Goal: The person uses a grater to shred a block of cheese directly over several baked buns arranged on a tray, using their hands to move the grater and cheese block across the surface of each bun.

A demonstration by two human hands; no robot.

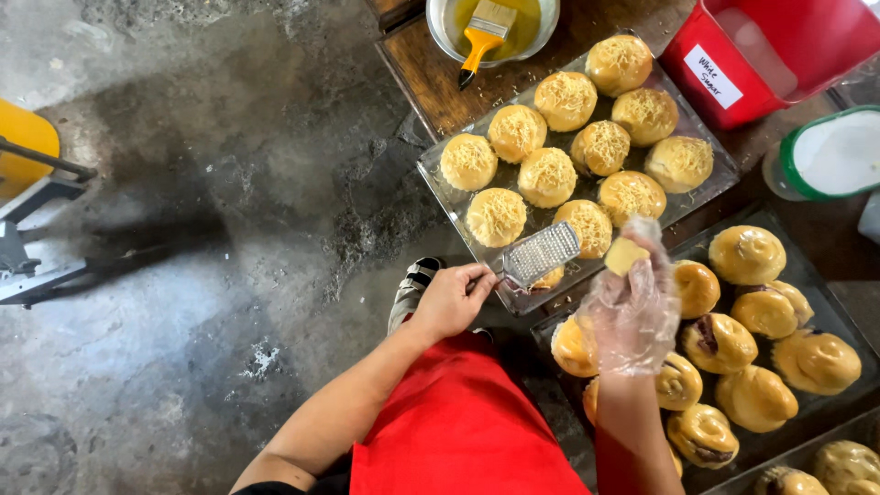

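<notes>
Two trays of buns sit in front of me on the dark wooden table (431, 78). My left hand (451, 298) is curled tight around the handle of a small metal grater (541, 253), holding it tilted just above the near edge of the upper tray (438, 188). My right hand (632, 312), inside a loose clear plastic glove, pinches a small yellow block of cheese (626, 256) between fingertips and thumb, just beside the grater's far end and apart from its face.

The upper tray carries round buns (547, 177) already covered with pale shredded cheese, set in close rows. One more bun (550, 278) shows only partly under the grater, at the tray's near edge. The lower tray (796, 266), under and beyond my gloved hand, holds glossy, bare buns (747, 254), some with a dark purple filling peeking through.

At the table's far edge stands a metal bowl (445, 27) with yellow liquid and a brush (483, 33) with an orange handle resting in it. A red container (733, 55) with a white label stands to the right of it, and a round white tub with a green rim (830, 151) near that. My red apron (458, 422) fills the bottom of the view, with grey concrete floor (202, 275) to the left.
</notes>
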